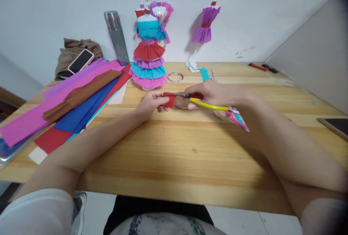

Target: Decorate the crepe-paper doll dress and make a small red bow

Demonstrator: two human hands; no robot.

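Between the thumb and fingers of my left hand (152, 104) is a small piece of red crepe paper (170, 101). My right hand (210, 92) grips scissors with yellow handles (208, 105), and their blades lie at the paper's upper edge. Whether the blades have cut into it I cannot tell. A roll of tape (181, 101) lies on the table behind the paper, partly covered by my right hand. Just beyond my hands stands a mannequin figure in a tiered dress (148, 52) of blue, red, purple and pink paper.
Strips of coloured crepe paper (81, 99) are piled at the left, near a phone (81, 61) and a grey flask (116, 37). A purple-dressed figure (207, 25) stands behind. Another tape roll (175, 77), paper scraps (204, 74) and a second phone (334, 126) lie on the table.
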